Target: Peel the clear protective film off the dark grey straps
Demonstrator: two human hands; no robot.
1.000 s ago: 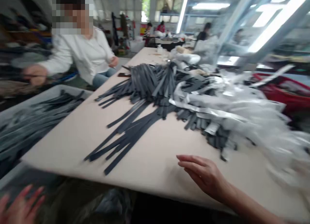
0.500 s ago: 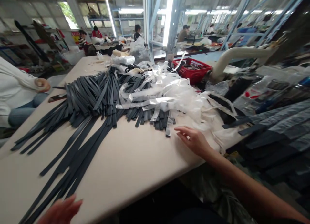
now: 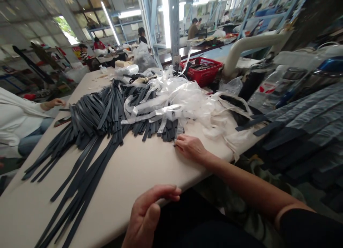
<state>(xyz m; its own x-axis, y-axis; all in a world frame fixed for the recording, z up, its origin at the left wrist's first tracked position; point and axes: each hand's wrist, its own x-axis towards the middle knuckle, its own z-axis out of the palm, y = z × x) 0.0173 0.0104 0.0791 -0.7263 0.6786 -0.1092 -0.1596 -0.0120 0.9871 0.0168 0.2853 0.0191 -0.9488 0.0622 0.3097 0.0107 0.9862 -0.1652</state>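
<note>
My right hand [image 3: 191, 148] rests on the tabletop at the front of the heap, its fingers closed on the end of a grey strip [image 3: 180, 128] with a translucent look. The strip's tip is mostly hidden under the fingertips. My left hand [image 3: 154, 212] is near the table's front edge, fingers bent and thumb apart, with nothing in it. Behind the right hand lie tangled translucent white strips [image 3: 184, 98], partly over a row of dark grey strips [image 3: 144, 130]. A larger bundle of dark grey strips [image 3: 88, 110] fans out across the left of the table.
The pale table [image 3: 134, 176] runs away to the back left. A red basket [image 3: 205, 74] stands behind the heap, near a thick beige pipe [image 3: 249, 46]. More dark strips [image 3: 302, 133] hang at the right. Another person in a white sleeve [image 3: 21, 105] sits at the left edge.
My right hand has come down and left onto the strip's end and closed on it. My left hand has moved right, toward the table's front edge. The view has shifted somewhat.
</note>
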